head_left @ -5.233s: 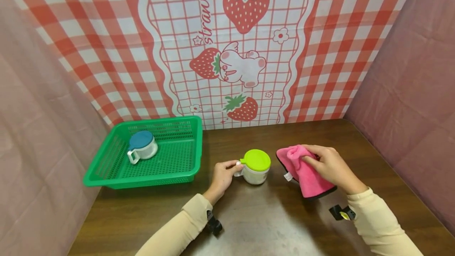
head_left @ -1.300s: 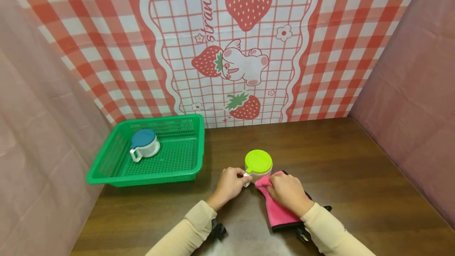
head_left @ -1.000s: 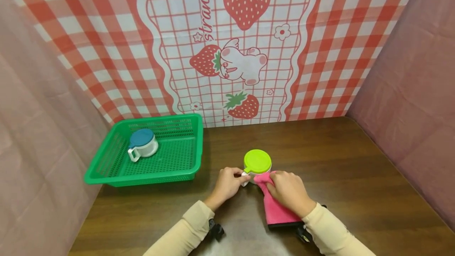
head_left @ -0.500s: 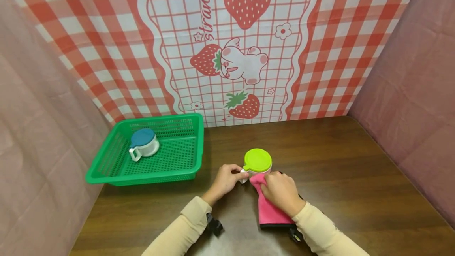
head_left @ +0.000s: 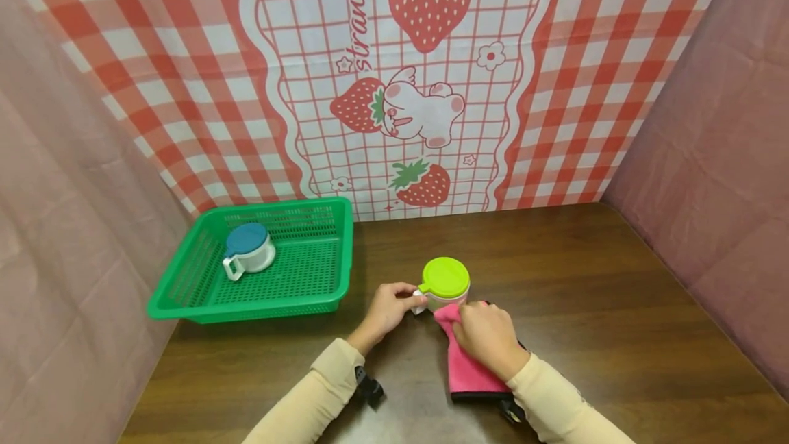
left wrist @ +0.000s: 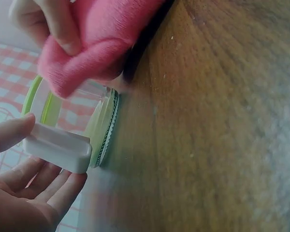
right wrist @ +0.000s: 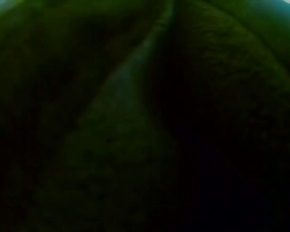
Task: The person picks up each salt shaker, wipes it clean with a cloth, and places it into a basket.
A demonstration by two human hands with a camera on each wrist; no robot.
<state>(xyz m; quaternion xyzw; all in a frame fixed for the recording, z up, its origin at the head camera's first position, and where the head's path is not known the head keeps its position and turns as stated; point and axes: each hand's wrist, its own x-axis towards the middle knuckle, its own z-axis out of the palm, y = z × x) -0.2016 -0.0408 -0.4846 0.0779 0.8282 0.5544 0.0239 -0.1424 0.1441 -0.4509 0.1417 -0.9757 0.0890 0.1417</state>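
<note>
A clear seasoning jar with a lime-green lid [head_left: 446, 277] stands upright on the table in the head view. My left hand [head_left: 386, 308] pinches its white handle [left wrist: 58, 147] between thumb and fingers, from the left. My right hand [head_left: 490, 336] grips a pink cloth with a dark edge [head_left: 470, 372]. A bunched fold of the cloth lies at the near side of the jar's body, below the lid. The rest hangs down toward me over the table. In the left wrist view, cloth covers part of the clear body [left wrist: 94, 125]. Dark, blurred folds fill the right wrist view.
A green plastic basket [head_left: 342, 252] sits at the back left of the brown wooden table [head_left: 573, 273]. Inside it is a similar jar with a blue lid [head_left: 246, 238]. A strawberry-print checked curtain [head_left: 555, 122] closes off the back, with pink drapes [head_left: 709, 156] at the sides.
The cloth, earlier held up right of the jar, is now at the jar's near side. Over the last second the handle has swung slightly leftward, my left hand following; the cloth has shifted a little left.
</note>
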